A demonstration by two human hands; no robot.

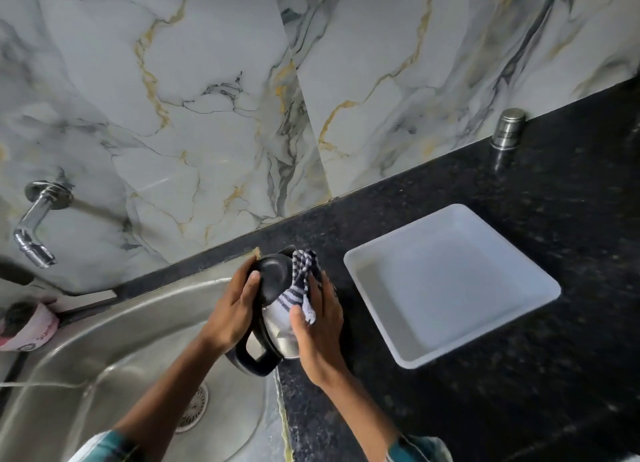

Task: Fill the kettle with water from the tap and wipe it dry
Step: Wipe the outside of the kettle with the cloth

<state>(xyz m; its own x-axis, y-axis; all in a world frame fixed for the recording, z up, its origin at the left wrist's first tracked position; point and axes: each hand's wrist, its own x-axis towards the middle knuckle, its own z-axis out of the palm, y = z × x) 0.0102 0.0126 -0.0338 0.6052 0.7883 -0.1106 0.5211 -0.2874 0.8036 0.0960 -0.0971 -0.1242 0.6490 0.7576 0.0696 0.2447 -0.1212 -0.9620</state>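
Note:
A steel kettle (281, 333) with a black lid and black handle stands at the seam between the sink and the black counter. My left hand (233, 314) grips its left side, fingers resting on the lid's edge. My right hand (320, 326) presses a blue-and-white checked cloth (303, 283) against the kettle's right side and top. The cloth covers part of the lid and body. The chrome tap (34, 229) juts from the marble wall at far left, well away from the kettle.
A steel sink (138, 340) with a drain strainer (194, 408) fills the lower left. A white square tray (550, 288) sits on the black granite counter (519, 392) to the right. A small steel container (507, 129) stands by the wall. A pink item (31, 326) rests at the sink's left rim.

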